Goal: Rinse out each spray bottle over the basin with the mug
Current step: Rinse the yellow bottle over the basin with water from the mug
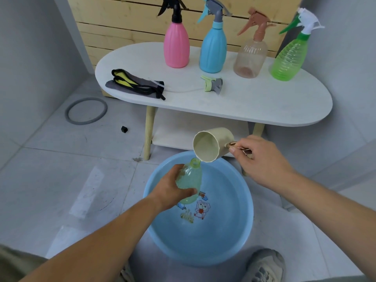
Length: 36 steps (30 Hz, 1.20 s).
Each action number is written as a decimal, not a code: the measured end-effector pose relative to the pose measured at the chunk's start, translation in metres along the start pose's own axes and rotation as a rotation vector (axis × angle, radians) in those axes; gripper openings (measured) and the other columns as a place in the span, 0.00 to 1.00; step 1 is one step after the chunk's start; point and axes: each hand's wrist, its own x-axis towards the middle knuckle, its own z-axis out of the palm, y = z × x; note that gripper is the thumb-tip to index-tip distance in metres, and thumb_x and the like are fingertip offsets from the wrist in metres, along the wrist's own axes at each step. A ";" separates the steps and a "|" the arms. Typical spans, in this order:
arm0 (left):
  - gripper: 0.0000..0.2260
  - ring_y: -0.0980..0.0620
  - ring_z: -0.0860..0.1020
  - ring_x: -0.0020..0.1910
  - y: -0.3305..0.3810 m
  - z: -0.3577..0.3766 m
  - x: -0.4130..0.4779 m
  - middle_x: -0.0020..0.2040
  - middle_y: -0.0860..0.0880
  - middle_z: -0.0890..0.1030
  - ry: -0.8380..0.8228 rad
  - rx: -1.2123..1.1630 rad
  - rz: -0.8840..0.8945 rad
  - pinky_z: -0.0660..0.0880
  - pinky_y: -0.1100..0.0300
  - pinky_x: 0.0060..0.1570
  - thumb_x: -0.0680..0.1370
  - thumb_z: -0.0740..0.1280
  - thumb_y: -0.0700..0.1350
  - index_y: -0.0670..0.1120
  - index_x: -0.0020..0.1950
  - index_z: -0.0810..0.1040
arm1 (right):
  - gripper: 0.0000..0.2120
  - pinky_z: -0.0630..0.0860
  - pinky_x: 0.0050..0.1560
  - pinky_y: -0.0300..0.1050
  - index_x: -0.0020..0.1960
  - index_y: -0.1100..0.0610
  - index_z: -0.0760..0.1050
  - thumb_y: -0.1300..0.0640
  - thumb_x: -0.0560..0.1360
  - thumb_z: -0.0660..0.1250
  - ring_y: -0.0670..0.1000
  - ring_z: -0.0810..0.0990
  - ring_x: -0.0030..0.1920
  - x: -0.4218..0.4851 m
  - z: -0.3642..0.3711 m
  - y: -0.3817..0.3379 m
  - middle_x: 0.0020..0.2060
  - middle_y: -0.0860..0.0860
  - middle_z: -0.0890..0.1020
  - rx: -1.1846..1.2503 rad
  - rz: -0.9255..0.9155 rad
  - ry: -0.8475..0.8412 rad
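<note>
Mug tipped at an uncapped bottle's mouth, over the basin.

The left hand (173, 188) has its grip wrapped round the belly of the pale green bottle (190, 180), which is uncapped and held tilted above the blue basin (223, 251), neck towards 12 o'clock. The right hand (262, 159) has its grip pinched on the metal handle of the cream mug (211, 146), which is tipped on its side at 1 o'clock from the bottle's mouth, lip just beside it. At 12 o'clock the white worktop (244, 102) carries a row: pink bottle (176, 45), blue bottle (213, 49), clear brown bottle (249, 58), bright green bottle (289, 60). A loose spray head (212, 84) lies before the blue one, with a grey-yellow pouch (134, 83) at its 9 o'clock.
</note>
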 end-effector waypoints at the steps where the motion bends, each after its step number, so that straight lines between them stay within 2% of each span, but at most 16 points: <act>1: 0.36 0.52 0.75 0.64 0.000 0.000 0.000 0.66 0.54 0.76 -0.001 0.001 -0.002 0.72 0.66 0.52 0.70 0.80 0.49 0.53 0.75 0.68 | 0.14 0.67 0.40 0.36 0.37 0.38 0.71 0.51 0.80 0.65 0.43 0.76 0.42 0.000 0.000 0.000 0.39 0.43 0.76 -0.007 -0.004 0.002; 3: 0.37 0.53 0.75 0.63 0.000 0.000 0.000 0.66 0.54 0.76 0.000 0.001 -0.005 0.71 0.67 0.51 0.70 0.80 0.49 0.53 0.75 0.68 | 0.13 0.65 0.39 0.32 0.38 0.39 0.71 0.51 0.80 0.65 0.43 0.76 0.42 0.001 0.000 -0.001 0.39 0.43 0.75 -0.016 -0.007 0.008; 8: 0.36 0.52 0.75 0.63 0.000 0.000 0.000 0.65 0.54 0.76 -0.005 0.006 -0.010 0.72 0.65 0.52 0.70 0.80 0.49 0.54 0.75 0.68 | 0.07 0.64 0.41 0.30 0.43 0.45 0.78 0.51 0.79 0.65 0.46 0.75 0.43 0.001 0.000 0.001 0.41 0.44 0.76 -0.047 -0.031 0.015; 10: 0.36 0.53 0.75 0.62 0.000 0.001 -0.001 0.65 0.54 0.76 -0.005 0.007 -0.012 0.72 0.66 0.50 0.70 0.80 0.49 0.54 0.74 0.68 | 0.07 0.63 0.41 0.30 0.46 0.48 0.81 0.51 0.79 0.65 0.47 0.74 0.44 0.002 0.001 0.002 0.42 0.45 0.76 -0.061 -0.042 0.017; 13: 0.35 0.53 0.75 0.62 0.000 0.001 -0.001 0.64 0.54 0.76 -0.007 0.004 -0.012 0.72 0.70 0.46 0.71 0.80 0.48 0.54 0.74 0.68 | 0.07 0.65 0.42 0.36 0.47 0.49 0.82 0.51 0.79 0.65 0.49 0.75 0.45 0.002 0.000 0.002 0.43 0.46 0.77 -0.071 -0.054 0.025; 19: 0.35 0.52 0.75 0.62 -0.001 0.000 -0.002 0.65 0.53 0.76 -0.010 0.017 -0.027 0.71 0.74 0.42 0.71 0.80 0.48 0.54 0.74 0.68 | 0.08 0.62 0.43 0.30 0.50 0.51 0.82 0.51 0.79 0.65 0.49 0.74 0.45 0.002 0.000 0.001 0.43 0.46 0.76 -0.073 -0.067 0.037; 24: 0.35 0.53 0.75 0.62 -0.002 0.000 -0.002 0.65 0.53 0.76 -0.011 0.007 -0.031 0.72 0.75 0.38 0.71 0.80 0.47 0.53 0.74 0.68 | 0.08 0.66 0.48 0.40 0.51 0.51 0.83 0.52 0.79 0.65 0.52 0.75 0.48 0.003 0.001 0.003 0.45 0.48 0.78 -0.096 -0.079 0.048; 30: 0.36 0.52 0.74 0.63 0.000 0.000 -0.001 0.66 0.53 0.75 -0.014 0.009 -0.035 0.71 0.72 0.44 0.71 0.80 0.48 0.53 0.75 0.67 | 0.09 0.70 0.52 0.43 0.51 0.53 0.83 0.52 0.79 0.65 0.54 0.76 0.50 0.004 0.000 0.003 0.46 0.49 0.79 -0.125 -0.101 0.050; 36: 0.35 0.54 0.75 0.62 0.002 -0.001 -0.002 0.66 0.53 0.75 -0.025 0.017 -0.039 0.71 0.76 0.38 0.71 0.80 0.48 0.54 0.75 0.67 | 0.08 0.68 0.51 0.43 0.51 0.55 0.83 0.54 0.79 0.67 0.55 0.75 0.49 0.004 0.001 0.002 0.45 0.50 0.78 -0.141 -0.129 0.080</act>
